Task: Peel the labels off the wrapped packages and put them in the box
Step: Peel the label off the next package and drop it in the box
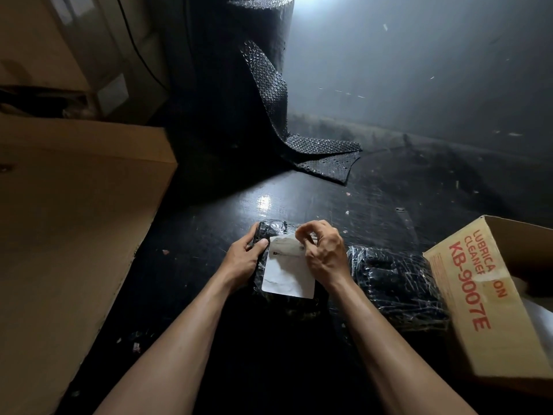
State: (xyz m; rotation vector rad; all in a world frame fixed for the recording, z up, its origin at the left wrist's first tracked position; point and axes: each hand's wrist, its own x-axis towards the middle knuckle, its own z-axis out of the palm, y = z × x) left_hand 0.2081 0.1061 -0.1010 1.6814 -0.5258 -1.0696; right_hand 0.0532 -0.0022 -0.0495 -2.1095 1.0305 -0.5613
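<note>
While the left hand clamps the far left edge of the black bubble-wrapped package, thumb pressed flat on top and fingers curled around its side, the right hand pinches at the top right corner of the white shipping label with thumb and fingertips bunched tight together. The package lies on the dark tabletop, straight in front of the person, with a second wrapped package just to its right, touching the open cardboard box marked KB-9007E. Most of the label looks to be flat and stuck down, so the peel seems barely begun. The danger, as I see it, is tearing: a fast pull from one small corner could rip the paper or leave half behind. The slick wrap might also stretch and lift with the label, or the package could slide if the left hand eases off.
</note>
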